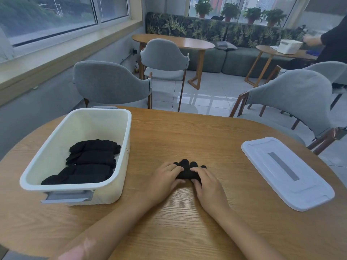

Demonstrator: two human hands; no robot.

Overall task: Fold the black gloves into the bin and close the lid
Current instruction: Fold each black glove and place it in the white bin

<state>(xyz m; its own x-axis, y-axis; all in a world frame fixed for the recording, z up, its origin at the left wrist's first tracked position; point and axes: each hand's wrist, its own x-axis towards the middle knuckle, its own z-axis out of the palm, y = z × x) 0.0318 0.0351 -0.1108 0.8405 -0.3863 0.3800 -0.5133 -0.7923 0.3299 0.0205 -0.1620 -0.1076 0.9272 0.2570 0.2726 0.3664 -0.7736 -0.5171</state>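
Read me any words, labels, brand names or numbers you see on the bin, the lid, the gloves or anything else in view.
No text can be read anywhere.
Bin: a faint mark on its side wall, too faint to read.
Lid: a plain grey strip, no writing.
Gloves: no label visible.
Bottle on the floor by the far chair: a dark mark, too small to read.

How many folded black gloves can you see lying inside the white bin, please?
3, stacked in a row inside the bin: far glove, middle glove, near glove. More could be hidden beneath.
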